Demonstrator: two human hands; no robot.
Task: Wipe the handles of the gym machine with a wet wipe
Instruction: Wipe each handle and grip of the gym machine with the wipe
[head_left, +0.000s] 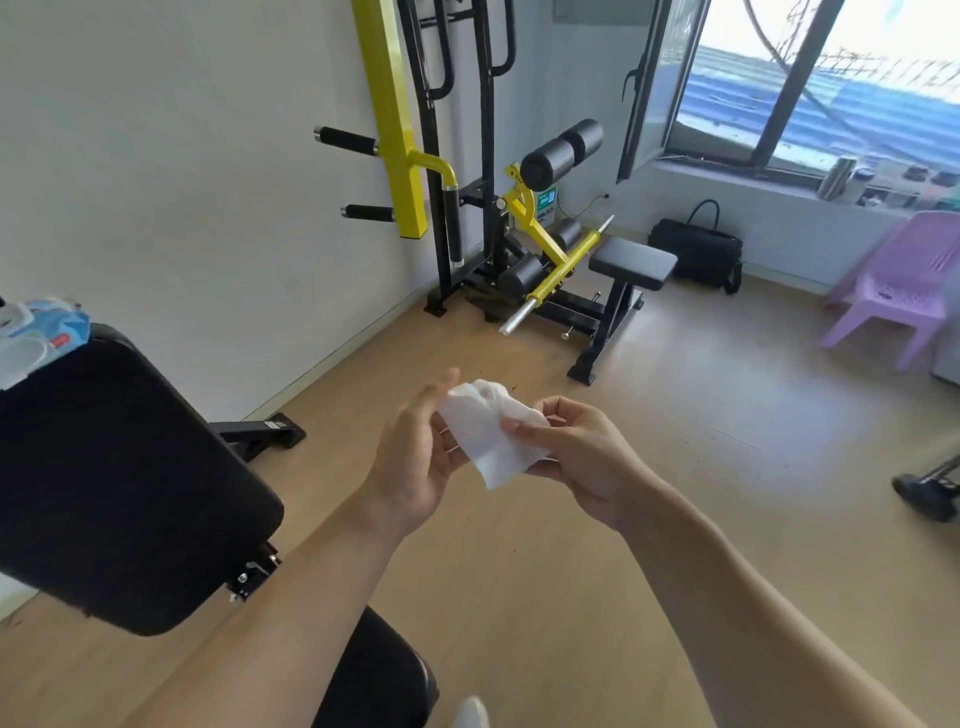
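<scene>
A white wet wipe (488, 434) is held crumpled between both hands at the middle of the view. My left hand (415, 457) holds its left side with fingers spread behind it. My right hand (576, 457) pinches its right edge. Farther off by the wall stands the yellow and black gym machine (400, 156). Two black foam handles stick out to its left, the upper handle (347, 141) and the lower handle (368, 212), and a vertical black grip (452, 226) hangs beside them. Both hands are well short of the machine.
A black padded bench back (114, 483) fills the left side, with a blue wipes pack (41, 338) on its top. Beyond are a small black seat (634, 262), a black bag (696, 252), a purple plastic chair (898, 296) and an open window (810, 88).
</scene>
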